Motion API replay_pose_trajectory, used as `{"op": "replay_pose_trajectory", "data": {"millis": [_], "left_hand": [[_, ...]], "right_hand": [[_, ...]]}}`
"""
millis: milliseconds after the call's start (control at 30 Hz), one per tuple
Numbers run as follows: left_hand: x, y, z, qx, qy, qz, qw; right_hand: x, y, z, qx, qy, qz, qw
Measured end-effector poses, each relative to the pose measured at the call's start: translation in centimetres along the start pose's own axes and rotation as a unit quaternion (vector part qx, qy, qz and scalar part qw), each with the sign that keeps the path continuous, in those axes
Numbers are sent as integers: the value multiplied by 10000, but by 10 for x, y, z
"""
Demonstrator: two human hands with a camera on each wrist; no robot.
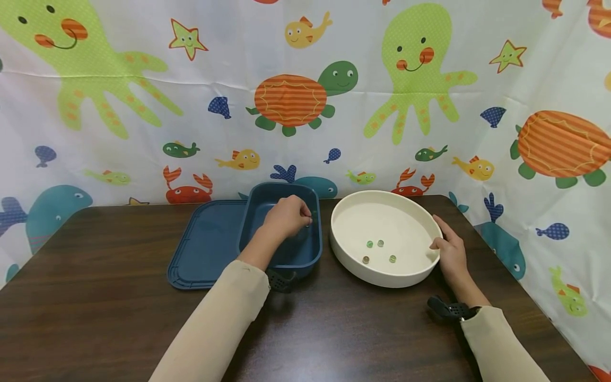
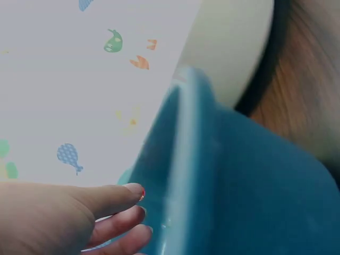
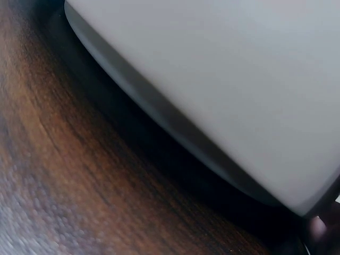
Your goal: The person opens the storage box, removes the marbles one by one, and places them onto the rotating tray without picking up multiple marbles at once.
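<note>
Over the blue box, your left hand pinched a tiny thing, perhaps a marble — this box stretched lengthwise away from you; your right hand, nearer the white bowl, gripped its rim — four marbles lay between your hands

The sleeved left arm reaches forward and rightward, the left hand pinching with thumb and fingertips close together, while the sleeved right arm slants forward and leftward, the right hand gripping with thumb and forefinger apart.
</note>
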State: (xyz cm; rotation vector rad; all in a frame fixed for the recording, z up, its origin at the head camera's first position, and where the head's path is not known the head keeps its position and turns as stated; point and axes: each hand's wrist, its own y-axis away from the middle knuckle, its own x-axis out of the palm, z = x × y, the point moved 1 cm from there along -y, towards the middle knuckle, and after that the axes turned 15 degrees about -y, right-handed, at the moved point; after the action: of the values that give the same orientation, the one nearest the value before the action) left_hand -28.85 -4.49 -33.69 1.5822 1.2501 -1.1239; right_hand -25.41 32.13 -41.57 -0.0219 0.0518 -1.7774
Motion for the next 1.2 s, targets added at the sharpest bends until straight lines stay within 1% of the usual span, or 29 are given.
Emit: {"op": "replay_pose_trajectory", "data": {"millis": [233, 367, 533, 667, 800, 900, 1033, 1200], "left_hand": [[-9, 6, -13, 197, 101, -185, 9996], [-12, 10, -24, 332, 147, -189, 9992], [-11, 13, -40, 520, 173, -187, 9983], [-6, 13, -52, 659, 137, -175, 9976], [3, 13, -64, 826, 64, -144, 9965], [9, 13, -73, 943, 122, -98, 9954], [17, 12, -83, 1127, 196, -53, 9934], [25, 9, -94, 1388, 85, 7, 9903]], "right_hand": [[0, 0, 1, 26, 9, 13, 10000], [-1, -1, 0, -34, 35, 40, 10000], [0, -1, -1, -134, 52, -49, 9999], [0, -1, -1, -114, 91, -60, 9999], [-1, -1, 0, -25, 73, 1, 10000], [-1, -1, 0, 23, 52, 29, 10000], [-1, -1, -1, 14, 85, 32, 10000], [-2, -2, -2, -34, 139, 8, 9999]]}}
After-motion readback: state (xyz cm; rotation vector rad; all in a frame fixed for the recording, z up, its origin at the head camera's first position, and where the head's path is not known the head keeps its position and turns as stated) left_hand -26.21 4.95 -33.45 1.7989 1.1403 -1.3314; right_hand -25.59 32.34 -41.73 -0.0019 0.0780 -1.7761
